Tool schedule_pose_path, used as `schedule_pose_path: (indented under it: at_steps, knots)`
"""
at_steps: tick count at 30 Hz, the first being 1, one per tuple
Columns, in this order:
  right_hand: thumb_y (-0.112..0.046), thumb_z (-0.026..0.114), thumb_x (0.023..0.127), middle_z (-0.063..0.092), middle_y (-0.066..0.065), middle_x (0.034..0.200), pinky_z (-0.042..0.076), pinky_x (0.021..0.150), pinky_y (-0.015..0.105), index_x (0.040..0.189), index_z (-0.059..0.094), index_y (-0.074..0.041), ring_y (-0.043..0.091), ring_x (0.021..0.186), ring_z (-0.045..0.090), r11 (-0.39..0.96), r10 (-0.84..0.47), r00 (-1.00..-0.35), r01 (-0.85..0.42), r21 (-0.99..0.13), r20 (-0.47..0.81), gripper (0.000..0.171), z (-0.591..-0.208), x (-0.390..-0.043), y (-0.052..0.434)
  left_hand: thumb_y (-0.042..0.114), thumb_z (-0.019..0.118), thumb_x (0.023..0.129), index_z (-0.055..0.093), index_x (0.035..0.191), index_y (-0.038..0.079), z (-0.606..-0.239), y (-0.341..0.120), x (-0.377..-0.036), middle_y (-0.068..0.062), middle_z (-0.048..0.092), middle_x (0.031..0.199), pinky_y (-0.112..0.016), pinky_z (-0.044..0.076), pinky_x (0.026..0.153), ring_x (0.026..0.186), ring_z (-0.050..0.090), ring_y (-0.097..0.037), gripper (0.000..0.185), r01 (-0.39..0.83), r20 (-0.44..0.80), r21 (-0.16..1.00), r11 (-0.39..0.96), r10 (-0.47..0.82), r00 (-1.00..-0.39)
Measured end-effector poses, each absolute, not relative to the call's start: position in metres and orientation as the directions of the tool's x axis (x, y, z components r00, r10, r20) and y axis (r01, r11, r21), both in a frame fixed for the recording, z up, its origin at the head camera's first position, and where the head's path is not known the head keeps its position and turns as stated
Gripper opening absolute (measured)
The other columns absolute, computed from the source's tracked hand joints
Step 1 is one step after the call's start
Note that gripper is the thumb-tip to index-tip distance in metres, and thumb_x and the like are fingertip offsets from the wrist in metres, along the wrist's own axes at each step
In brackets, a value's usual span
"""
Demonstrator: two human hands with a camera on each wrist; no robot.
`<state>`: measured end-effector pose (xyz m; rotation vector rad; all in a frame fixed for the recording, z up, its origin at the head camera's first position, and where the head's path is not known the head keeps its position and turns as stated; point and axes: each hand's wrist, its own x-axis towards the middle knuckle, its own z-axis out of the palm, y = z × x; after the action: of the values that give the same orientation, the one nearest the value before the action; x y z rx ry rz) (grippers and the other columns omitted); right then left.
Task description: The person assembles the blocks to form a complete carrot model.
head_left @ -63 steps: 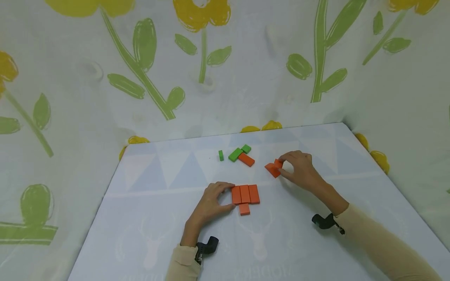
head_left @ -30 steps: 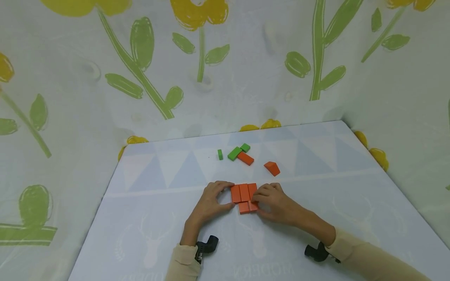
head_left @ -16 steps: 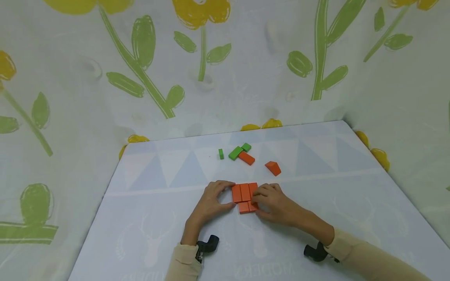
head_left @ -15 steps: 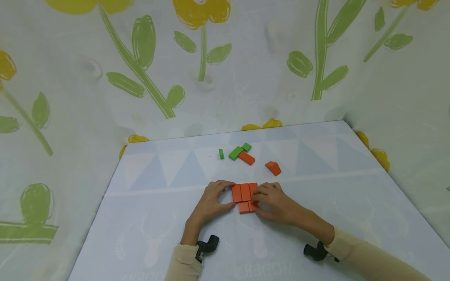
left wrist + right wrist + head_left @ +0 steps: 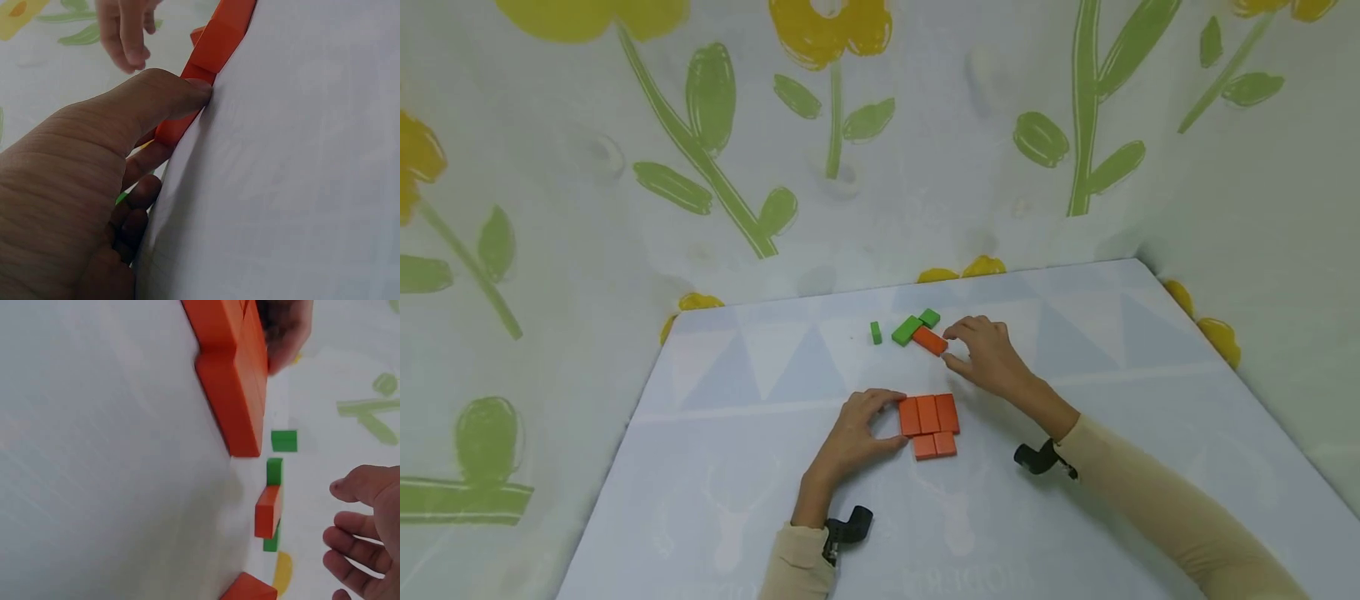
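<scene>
Head view shows the left hand [image 5: 855, 431] resting at the left edge of the orange block group [image 5: 929, 422], thumb and fingers curled against its side. I judge this grip keeps the three long blocks and the two small ones below them pressed together, so that the flat shape does not slide on the smooth white table [image 5: 737, 467]. The right hand [image 5: 988, 354] is farther back, with fingers spread and loosely bent, holding nothing. Its fingertips are just beside the loose orange block [image 5: 929, 341], which lies flat and touches the long green block [image 5: 907, 330]. A small green block [image 5: 929, 317] and another green piece [image 5: 876, 332] lie near them. The flowered cloth [image 5: 775, 150] closes the back.
</scene>
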<state>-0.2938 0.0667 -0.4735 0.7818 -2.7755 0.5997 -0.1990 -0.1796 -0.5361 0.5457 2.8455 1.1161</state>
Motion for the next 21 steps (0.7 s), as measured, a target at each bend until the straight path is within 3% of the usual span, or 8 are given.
schedule_pose_path:
  at_steps: [10, 16, 21]
  knots:
    - [-0.037, 0.068, 0.079, 0.062, 0.002, 0.099, 0.033, 0.086, 0.047, 0.105, 0.065, -0.012, 0.024, 0.098, 0.050, 0.866, -0.389, -0.912, -0.409, -0.286, 0.127, 0.036, -0.489, -0.329, 0.046, 0.045, 0.070, 0.076, 0.049, 0.128, 0.034, -0.533, -0.181, -0.197, 0.017, 0.046, 0.127, -0.039, 0.036, 0.092, 0.108, 0.040, -0.009, 0.057, 0.329, 0.112, 0.648, 0.687, 0.340, -0.934]
    - [-0.032, 0.072, 0.076, 0.065, 0.001, 0.089, 0.034, 0.084, 0.044, 0.099, 0.067, -0.011, 0.021, 0.087, 0.051, 0.884, -0.366, -0.924, -0.381, -0.269, 0.109, 0.032, -0.495, -0.334, 0.040, 0.045, 0.069, 0.077, 0.049, 0.128, 0.034, -0.534, -0.180, -0.198, 0.018, 0.046, 0.126, -0.039, 0.034, 0.094, 0.108, 0.041, -0.008, 0.057, 0.349, 0.124, 0.645, 0.680, 0.357, -0.926]
    - [-0.027, 0.072, 0.074, 0.066, 0.002, 0.089, 0.034, 0.083, 0.043, 0.101, 0.068, -0.010, 0.021, 0.086, 0.052, 0.867, -0.389, -0.908, -0.418, -0.273, 0.154, 0.031, -0.494, -0.328, 0.046, 0.047, 0.069, 0.076, 0.049, 0.128, 0.034, -0.533, -0.181, -0.198, 0.018, 0.045, 0.127, -0.038, 0.036, 0.092, 0.108, 0.040, -0.008, 0.057, 0.336, 0.116, 0.640, 0.692, 0.345, -0.931]
